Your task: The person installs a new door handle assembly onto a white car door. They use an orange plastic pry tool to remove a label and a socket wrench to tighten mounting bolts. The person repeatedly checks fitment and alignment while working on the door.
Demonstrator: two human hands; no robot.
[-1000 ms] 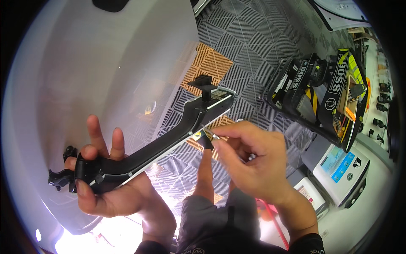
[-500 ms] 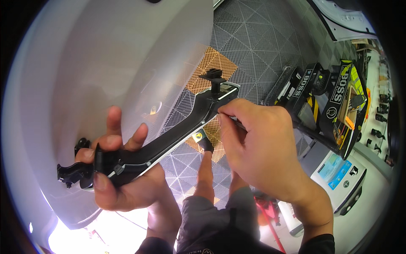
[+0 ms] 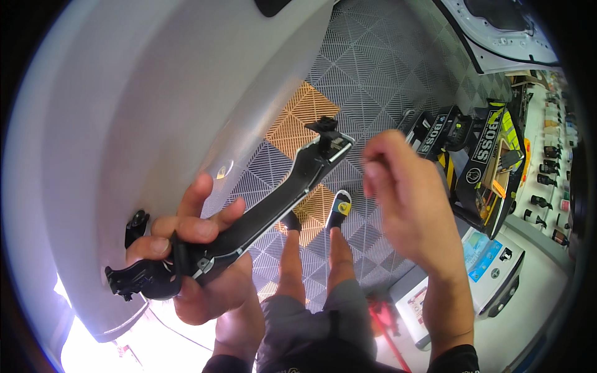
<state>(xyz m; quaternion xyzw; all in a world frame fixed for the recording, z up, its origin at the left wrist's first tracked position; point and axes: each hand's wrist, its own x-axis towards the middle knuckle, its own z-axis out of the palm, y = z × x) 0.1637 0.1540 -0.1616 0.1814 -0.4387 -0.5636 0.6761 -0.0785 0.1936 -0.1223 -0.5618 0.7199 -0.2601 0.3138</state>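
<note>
A car door handle (image 3: 268,208), black on its inner side with a pale silver edge, slants up from lower left to the middle. My left hand (image 3: 229,291) grips its lower end, with fingers on one side and the thumb and palm on the other. Black prongs stick out at both ends of the handle. My right hand (image 3: 411,208) is apart from the handle, to the right of its upper end. Its fingers are curled and pinched together, slightly blurred; whatever may be between them is hidden.
A pale car body panel (image 3: 155,105) fills the left, with a black fitting (image 3: 136,227) in it. Right stand a black tool caddy (image 3: 476,165), a white boxy case (image 3: 491,270) and several bottles (image 3: 547,180). A white car panel (image 3: 513,40) is upper right. Grey and orange tiles (image 3: 367,74) cover the floor.
My right hand has come off the upper end of the handle and moved right. The left hand has shifted slightly right and down with the handle.
</note>
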